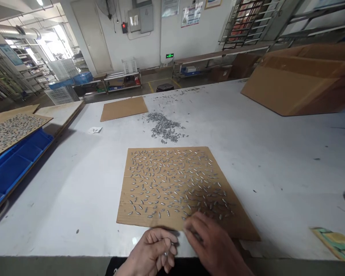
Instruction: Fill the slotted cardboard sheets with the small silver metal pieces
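A brown cardboard sheet lies flat on the white table, with many small silver spindle-shaped metal pieces spread over it. My left hand is just off the sheet's near edge, fingers curled in, and glints of small metal pieces show between them. Over the near edge of the same sheet is my right hand, slightly blurred, thumb and fingertips drawn together; whatever they hold is hidden. Beyond the sheet lies a loose heap of the same metal pieces.
A bare cardboard piece and a white paper scrap lie farther back. On the right stands a large cardboard box; a green-yellow packet is near the front edge. At left, a blue tray sits under another loaded cardboard sheet.
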`<action>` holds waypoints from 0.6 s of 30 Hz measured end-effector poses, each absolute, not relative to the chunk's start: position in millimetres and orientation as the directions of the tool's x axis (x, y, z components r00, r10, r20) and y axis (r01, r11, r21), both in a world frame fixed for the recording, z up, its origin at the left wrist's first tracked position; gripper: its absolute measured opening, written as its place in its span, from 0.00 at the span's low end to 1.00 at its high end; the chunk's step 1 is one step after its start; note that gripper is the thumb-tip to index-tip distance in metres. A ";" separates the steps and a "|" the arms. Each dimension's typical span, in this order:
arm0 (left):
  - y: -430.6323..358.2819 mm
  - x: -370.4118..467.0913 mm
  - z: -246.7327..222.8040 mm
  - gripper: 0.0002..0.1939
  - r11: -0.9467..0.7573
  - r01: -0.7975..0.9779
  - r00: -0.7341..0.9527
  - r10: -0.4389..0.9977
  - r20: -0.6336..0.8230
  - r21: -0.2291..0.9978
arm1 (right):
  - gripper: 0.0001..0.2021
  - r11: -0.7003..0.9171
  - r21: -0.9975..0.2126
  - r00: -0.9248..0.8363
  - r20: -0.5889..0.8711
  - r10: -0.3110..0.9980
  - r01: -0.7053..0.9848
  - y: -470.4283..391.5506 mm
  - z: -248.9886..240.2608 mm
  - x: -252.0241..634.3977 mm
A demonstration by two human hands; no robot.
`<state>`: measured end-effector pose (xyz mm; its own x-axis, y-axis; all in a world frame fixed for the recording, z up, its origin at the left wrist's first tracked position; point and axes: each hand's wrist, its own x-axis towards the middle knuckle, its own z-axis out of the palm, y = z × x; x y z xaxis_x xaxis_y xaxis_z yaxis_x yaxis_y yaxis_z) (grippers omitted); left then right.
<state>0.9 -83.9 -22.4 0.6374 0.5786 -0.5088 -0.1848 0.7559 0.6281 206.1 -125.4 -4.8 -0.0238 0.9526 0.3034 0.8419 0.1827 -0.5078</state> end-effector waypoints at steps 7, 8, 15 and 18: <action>-90.9 12.4 -29.2 0.21 0.725 -0.183 0.657 0.593 -0.467 0.664 | 0.11 0.364 -0.594 -0.131 0.399 0.908 0.717 -158.4 -11.1 180.2; -92.0 13.9 -30.3 0.22 0.722 -0.170 0.656 0.591 -0.470 0.671 | 0.10 0.337 -0.629 -0.097 0.385 0.918 0.701 -160.3 -14.0 179.4; -89.6 16.2 -20.5 0.24 0.692 -0.169 0.557 0.654 -0.511 0.702 | 0.09 0.196 -0.680 0.035 0.310 0.950 0.707 -146.1 -16.7 204.5; -87.5 14.6 -17.2 0.23 0.697 -0.157 0.527 0.658 -0.538 0.699 | 0.14 0.142 -0.533 0.045 0.324 0.945 0.834 -114.9 -16.8 222.7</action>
<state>14.6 -87.5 -17.2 0.5269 0.6583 -0.5376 -0.1573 0.6971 0.6995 222.7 -114.9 -16.8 0.0454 0.9450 0.3238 0.8343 0.1424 -0.5325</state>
